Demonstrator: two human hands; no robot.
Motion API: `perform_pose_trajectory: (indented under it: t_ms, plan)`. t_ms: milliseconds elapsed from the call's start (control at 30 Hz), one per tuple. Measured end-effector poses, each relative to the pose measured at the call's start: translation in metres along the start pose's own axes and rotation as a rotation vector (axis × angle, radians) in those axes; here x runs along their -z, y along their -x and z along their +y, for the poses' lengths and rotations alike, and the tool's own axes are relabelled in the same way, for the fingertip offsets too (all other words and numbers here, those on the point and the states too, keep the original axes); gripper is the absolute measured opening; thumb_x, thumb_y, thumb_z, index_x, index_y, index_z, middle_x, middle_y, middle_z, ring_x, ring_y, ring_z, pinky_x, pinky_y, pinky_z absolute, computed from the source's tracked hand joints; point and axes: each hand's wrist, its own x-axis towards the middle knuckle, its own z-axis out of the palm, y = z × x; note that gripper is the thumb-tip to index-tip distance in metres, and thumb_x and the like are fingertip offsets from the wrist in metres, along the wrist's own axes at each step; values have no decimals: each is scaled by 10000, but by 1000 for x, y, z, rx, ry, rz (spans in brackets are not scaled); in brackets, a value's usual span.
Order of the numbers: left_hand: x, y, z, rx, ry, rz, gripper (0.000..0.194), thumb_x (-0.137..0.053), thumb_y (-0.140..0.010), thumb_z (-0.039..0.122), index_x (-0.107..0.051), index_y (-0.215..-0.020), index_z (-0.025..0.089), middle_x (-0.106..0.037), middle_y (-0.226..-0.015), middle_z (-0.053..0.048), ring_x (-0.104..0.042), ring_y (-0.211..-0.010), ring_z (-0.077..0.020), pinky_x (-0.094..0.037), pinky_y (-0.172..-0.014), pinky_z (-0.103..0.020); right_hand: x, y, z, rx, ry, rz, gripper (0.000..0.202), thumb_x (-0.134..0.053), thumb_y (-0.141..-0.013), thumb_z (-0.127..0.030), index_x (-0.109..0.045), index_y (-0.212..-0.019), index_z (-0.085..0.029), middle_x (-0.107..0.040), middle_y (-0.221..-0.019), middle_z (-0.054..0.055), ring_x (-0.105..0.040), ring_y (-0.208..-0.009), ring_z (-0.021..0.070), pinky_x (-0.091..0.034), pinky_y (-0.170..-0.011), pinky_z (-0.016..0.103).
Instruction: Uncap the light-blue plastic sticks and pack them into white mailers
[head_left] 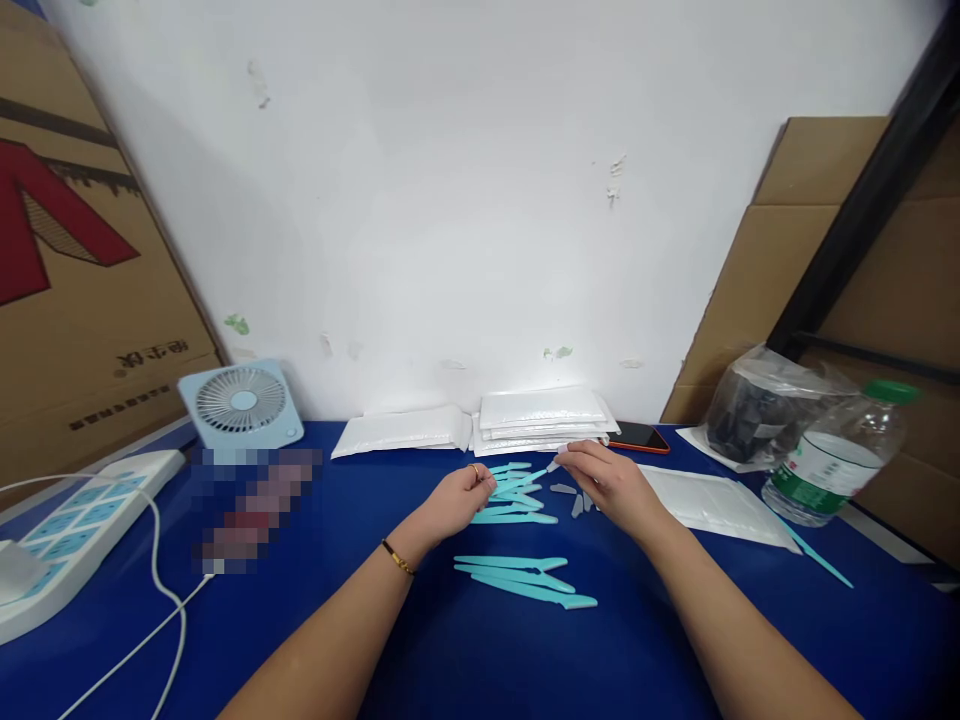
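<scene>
My left hand (456, 500) is closed in a pinch on the handle of a turquoise eyebrow razor (534, 475), whose tip points right. At that tip, my right hand (613, 487) pinches a small clear blade cap (555, 464); whether the cap sits on the blade or just touches it, I cannot tell. Several more turquoise razors (517, 518) lie beneath and beside my left fingers, partly hidden. Loose clear caps (577, 506) are scattered under my right hand. Nearer to me, a small group of razors (514, 577) lies fanned on the blue table (480, 660).
White padded mailers (544, 410) are stacked by the wall, near a phone (643, 437). Another mailer (720, 508) lies right, with a lone razor (821, 565) and a water bottle (840, 460) beyond. A fan (244, 405), power strip (90, 530) and white cable (182, 610) occupy the left.
</scene>
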Motion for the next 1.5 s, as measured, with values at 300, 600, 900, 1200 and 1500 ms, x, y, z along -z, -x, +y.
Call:
perform_pose_trajectory:
  t_ms: [300, 600, 900, 1200, 1500]
  plan:
    - [-1, 2, 3, -9, 8, -19, 331, -388, -813, 489, -437, -762, 166, -400, -642, 40, -364, -572, -83, -320, -559, -209, -12, 0, -10, 77, 11, -38, 302, -342, -904, -236, -607, -1049, -238, -607, -1026, 80, -573, -944, 173, -477, -808, 288]
    - [1, -4, -4, -81, -524, 196, 240, -421, -831, 373, -559, -902, 190, -583, -852, -33, -513, -835, -174, -380, -747, -293, -12, -2, 15, -151, 186, -162, 210, -480, -824, -270, -651, -938, -231, -643, -926, 65, -565, -896, 221, -426, -785, 353]
    - [-17, 15, 15, -271, -648, -245, 206, -627, -692, 387, -649, -816, 224, -621, -784, -4, -550, -700, -144, -364, -596, -230, -26, -4, 11, -196, 280, -318, 123, -519, -733, -166, -636, -701, -185, -645, -737, 53, -565, -784, 186, -334, -731, 301]
    - [-21, 9, 11, -333, -924, -62, 150, -451, -751, 160, -594, -706, 171, -605, -674, -46, -547, -625, -163, -371, -577, -256, -3, -1, 4, -267, -127, -233, 181, -485, -789, -269, -636, -857, -196, -621, -727, 18, -552, -597, 123, -394, -557, 227]
    - [-4, 4, 14, -335, -1010, 74, 153, -421, -750, 133, -561, -700, 173, -580, -663, -32, -523, -622, -148, -318, -589, -256, 5, -4, -11, -139, -253, -334, 242, -456, -849, -277, -680, -931, -236, -645, -867, 50, -589, -731, 150, -452, -635, 250]
